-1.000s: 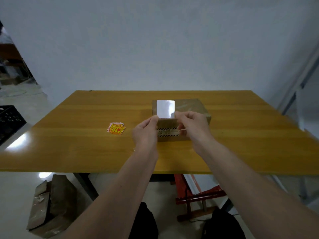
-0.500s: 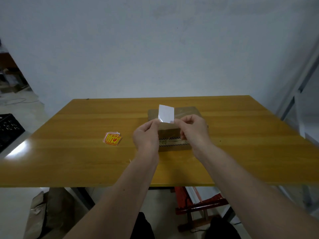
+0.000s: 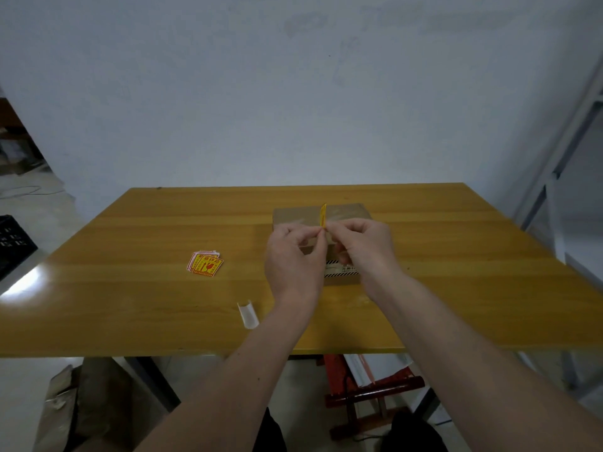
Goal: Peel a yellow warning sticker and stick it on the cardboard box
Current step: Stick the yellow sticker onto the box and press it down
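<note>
- Left hand [image 3: 293,252] and right hand [image 3: 365,246], fingers curled, each grip pinching the upright sticker [image 3: 323,216] above the box [image 3: 346,213].
- Curled white backing [image 3: 248,314] lies on the table [image 3: 130,288] left of the box.

Storeroom: metal shelving [image 3: 554,177], floor cartons [image 3: 81,409], crate [image 3: 13,243].

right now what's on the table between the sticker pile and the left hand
Only bare tabletop between the sticker pile and the left hand in the head view.

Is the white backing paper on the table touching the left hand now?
Apart. The head view shows bare table between the white backing paper and the left hand.
</note>
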